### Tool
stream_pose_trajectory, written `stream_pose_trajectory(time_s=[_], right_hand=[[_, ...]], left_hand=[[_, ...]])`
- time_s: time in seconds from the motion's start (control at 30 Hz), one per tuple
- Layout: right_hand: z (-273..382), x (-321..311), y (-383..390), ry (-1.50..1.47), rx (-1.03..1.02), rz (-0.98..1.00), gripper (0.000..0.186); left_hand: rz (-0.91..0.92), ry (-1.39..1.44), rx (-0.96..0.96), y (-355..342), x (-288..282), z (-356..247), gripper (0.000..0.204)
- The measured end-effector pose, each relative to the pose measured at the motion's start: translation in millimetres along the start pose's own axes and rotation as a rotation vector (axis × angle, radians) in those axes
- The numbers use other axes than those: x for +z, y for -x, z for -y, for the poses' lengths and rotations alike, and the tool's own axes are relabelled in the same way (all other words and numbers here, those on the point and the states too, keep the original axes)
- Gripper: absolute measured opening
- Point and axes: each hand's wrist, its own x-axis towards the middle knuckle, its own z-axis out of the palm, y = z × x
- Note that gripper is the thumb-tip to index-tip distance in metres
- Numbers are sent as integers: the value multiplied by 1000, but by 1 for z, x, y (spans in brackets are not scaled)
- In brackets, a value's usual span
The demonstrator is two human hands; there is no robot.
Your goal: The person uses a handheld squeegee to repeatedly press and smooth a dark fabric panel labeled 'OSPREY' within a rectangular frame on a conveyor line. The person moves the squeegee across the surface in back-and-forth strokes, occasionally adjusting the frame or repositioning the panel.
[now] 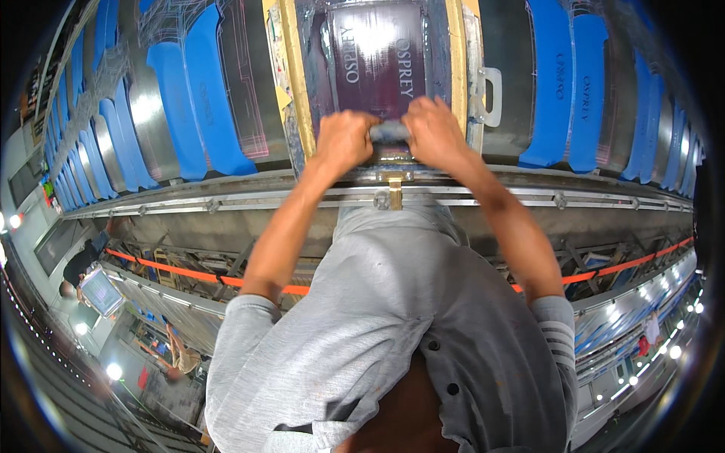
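Observation:
In front of me a screen-printing frame (456, 53) with yellowish edges lies on the long dark table, its mesh (370, 83) purple and glossy with pale lettering. Both my hands are closed around the grip of a squeegee (390, 132) near the frame's close end. My left hand (346, 141) wraps its left part, and my right hand (436, 136) grips its right part. The squeegee's blade is mostly hidden. A white handle (493, 97) stands out from the frame's right side.
Blue fabric pieces (172, 113) lie in rows on both sides of the frame. A metal rail (498, 199) runs along the table's near edge, with a brass-coloured bracket (395, 192) below the frame. Behind are an orange strip (196, 274) and, at left, a person with a framed screen (103, 293).

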Motion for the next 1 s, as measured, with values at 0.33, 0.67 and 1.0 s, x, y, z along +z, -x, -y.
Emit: stream_pose_trajectory(time_s=[0.33, 0.67, 1.0], right_hand=[[-118, -134, -213, 71, 131, -18, 20], [-5, -17, -42, -18, -61, -102, 13], [-50, -52, -16, -291, -34, -184, 66]], left_hand=[[-77, -183, 8, -248, -112, 51, 27], [5, 42, -15, -33, -31, 19, 31], [-67, -23, 7, -32, -8, -30, 41]])
